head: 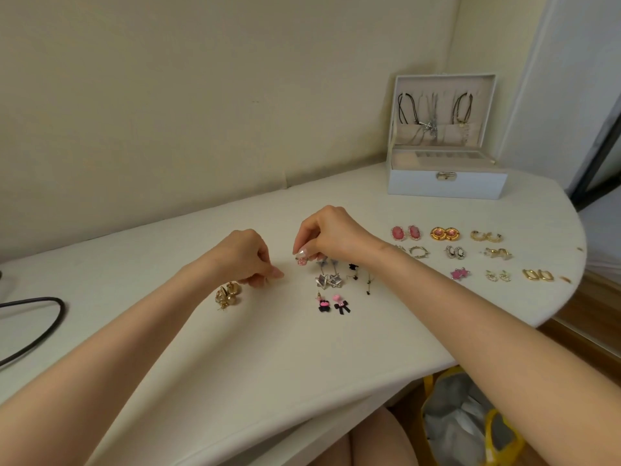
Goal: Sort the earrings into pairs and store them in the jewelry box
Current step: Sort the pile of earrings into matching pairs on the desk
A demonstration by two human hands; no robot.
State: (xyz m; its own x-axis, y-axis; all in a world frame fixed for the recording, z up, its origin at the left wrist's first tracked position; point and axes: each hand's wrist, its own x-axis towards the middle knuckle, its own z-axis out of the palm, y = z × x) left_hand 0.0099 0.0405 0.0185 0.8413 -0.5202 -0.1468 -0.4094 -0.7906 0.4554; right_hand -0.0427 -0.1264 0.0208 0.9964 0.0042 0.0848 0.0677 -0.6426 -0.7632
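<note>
Jewelry box (447, 183) far right on the table (201, 348); paired earrings (447, 234) before it; cable (37, 324) far left

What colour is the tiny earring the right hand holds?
The earring is sparkly pink, head view.

No readable text, label, brand, number or sign shows on anything in view.
</note>
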